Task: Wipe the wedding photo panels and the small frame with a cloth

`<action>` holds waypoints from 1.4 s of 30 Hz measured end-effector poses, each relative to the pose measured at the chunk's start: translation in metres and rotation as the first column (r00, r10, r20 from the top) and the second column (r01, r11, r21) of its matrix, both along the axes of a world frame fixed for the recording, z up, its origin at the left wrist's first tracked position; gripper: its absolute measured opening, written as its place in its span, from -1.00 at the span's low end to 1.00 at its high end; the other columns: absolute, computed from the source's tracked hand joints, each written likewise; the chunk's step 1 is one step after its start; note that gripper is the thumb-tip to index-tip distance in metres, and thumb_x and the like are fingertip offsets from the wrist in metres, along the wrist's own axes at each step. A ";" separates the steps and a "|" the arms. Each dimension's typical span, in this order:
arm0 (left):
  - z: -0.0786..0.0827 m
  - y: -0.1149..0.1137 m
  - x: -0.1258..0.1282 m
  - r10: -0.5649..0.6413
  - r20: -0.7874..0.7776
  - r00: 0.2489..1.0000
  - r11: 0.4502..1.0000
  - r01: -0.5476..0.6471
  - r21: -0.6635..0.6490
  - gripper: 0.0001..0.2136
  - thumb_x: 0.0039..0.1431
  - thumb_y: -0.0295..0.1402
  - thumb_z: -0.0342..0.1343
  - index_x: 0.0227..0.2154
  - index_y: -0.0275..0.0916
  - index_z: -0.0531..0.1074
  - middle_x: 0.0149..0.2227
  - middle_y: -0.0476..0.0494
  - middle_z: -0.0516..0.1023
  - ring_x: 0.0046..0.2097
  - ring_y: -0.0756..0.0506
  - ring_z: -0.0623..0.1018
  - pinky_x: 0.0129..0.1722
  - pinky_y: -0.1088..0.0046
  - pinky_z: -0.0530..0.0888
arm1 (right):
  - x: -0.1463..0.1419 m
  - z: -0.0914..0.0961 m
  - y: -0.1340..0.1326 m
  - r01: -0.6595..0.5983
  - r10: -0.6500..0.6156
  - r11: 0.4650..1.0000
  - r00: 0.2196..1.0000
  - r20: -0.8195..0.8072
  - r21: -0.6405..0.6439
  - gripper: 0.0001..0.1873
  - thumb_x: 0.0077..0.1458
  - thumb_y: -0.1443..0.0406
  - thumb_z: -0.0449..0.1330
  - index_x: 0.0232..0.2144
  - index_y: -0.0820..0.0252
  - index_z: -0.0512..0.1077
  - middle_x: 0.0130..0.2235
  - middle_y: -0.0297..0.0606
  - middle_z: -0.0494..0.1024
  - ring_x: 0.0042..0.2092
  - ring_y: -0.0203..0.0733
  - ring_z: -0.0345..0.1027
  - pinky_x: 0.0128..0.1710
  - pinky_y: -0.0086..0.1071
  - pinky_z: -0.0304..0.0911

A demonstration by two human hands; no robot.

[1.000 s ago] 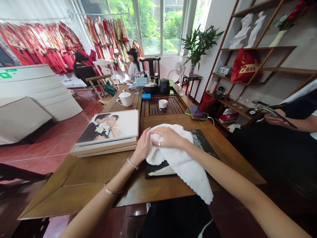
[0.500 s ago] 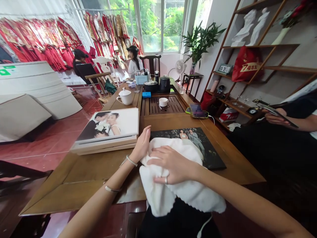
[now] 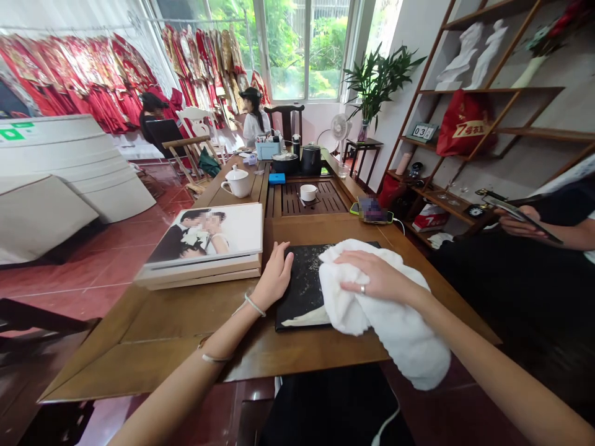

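A dark photo album (image 3: pixel 301 290) lies flat on the wooden table (image 3: pixel 186 316) in front of me. My left hand (image 3: pixel 275 277) rests open on the album's left edge, fingers flat and together. My right hand (image 3: pixel 377 279), with a ring on one finger, presses a white towel (image 3: pixel 390 316) onto the album's right half, fingers spread over the cloth. The towel hangs over the table's near edge and hides most of the cover picture.
A white album (image 3: pixel 204 241) with a couple's portrait sits on a stack to the left. Further back stand a teapot (image 3: pixel 238 183), a tea tray (image 3: pixel 304 198), a kettle (image 3: pixel 310 160) and a phone (image 3: pixel 372 210). A person holding a phone (image 3: pixel 520 218) sits at the right.
My right hand has swept the towel from the album's near left part over to its right side, uncovering the left half. The left hand stayed at the left edge.
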State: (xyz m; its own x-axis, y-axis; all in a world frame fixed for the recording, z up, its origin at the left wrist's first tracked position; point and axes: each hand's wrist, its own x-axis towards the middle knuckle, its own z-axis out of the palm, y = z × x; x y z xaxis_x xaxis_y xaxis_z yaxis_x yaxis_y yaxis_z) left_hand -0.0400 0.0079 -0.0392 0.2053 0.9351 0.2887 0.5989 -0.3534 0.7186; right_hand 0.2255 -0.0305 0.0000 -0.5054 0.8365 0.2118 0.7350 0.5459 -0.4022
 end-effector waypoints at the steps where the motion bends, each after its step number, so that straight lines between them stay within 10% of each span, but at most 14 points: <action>1: 0.001 0.000 0.000 0.008 0.008 1.000 1.000 -0.008 -0.006 -0.60 0.38 -0.22 -0.22 0.15 -0.29 0.23 0.28 -0.36 0.27 0.40 -0.24 0.06 0.35 0.05 0.06 | -0.003 0.000 0.009 0.022 -0.022 1.000 1.000 -0.003 0.007 -0.50 0.13 0.04 0.20 0.06 0.11 0.42 0.14 -0.16 0.47 0.19 0.07 0.27 0.21 0.02 0.15; 9: -0.002 0.003 -0.001 0.005 0.052 0.999 1.000 -0.004 -0.016 -0.60 0.37 -0.23 -0.21 0.15 -0.31 0.25 0.27 -0.36 0.30 0.40 -0.24 0.06 0.35 0.05 0.06 | -0.067 0.001 0.042 0.001 -0.002 0.996 1.000 0.017 0.089 -0.57 0.11 0.13 0.21 0.01 0.15 0.43 0.07 -0.13 0.51 0.13 0.05 0.31 0.13 -0.02 0.18; 20: -0.005 0.006 -0.005 0.032 0.102 0.994 0.999 -0.032 -0.005 -0.63 0.34 -0.26 -0.16 0.13 -0.24 0.27 0.25 -0.30 0.34 0.37 -0.21 0.16 0.34 0.08 0.10 | -0.053 0.004 -0.039 -0.264 0.263 0.964 0.965 0.022 0.018 -0.52 0.09 0.06 0.23 0.05 0.05 0.44 0.19 -0.15 0.41 0.25 0.03 0.18 0.24 -0.03 0.07; 31: -0.011 0.009 -0.007 -0.011 -0.002 1.000 0.997 0.011 0.073 -0.53 0.18 -0.48 -0.06 0.17 -0.27 0.24 0.26 -0.33 0.31 0.37 -0.22 0.16 0.34 0.03 0.12 | -0.021 0.003 0.004 0.055 -0.055 0.998 0.998 0.022 0.035 -0.56 0.13 0.08 0.19 0.02 0.10 0.45 0.11 -0.17 0.49 0.16 0.07 0.31 0.18 0.04 0.18; 42: -0.012 0.007 -0.005 -0.022 -0.094 0.995 0.996 0.030 0.085 -0.59 0.21 -0.48 -0.11 0.10 -0.33 0.39 0.30 -0.37 0.27 0.39 -0.26 0.08 0.34 0.00 0.11 | -0.067 -0.002 0.015 -0.020 0.016 0.994 0.999 0.034 0.104 -0.58 0.14 0.12 0.17 0.03 0.11 0.43 0.08 -0.14 0.50 0.15 0.04 0.29 0.13 -0.03 0.18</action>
State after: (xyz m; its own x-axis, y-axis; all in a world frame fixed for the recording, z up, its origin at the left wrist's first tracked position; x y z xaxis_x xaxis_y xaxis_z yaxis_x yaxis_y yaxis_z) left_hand -0.0454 0.0144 -0.0512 0.2593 0.9015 0.3465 0.6515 -0.4281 0.6264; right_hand 0.1588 -0.0153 -0.0025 -0.5284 0.8014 0.2802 0.7365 0.5969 -0.3181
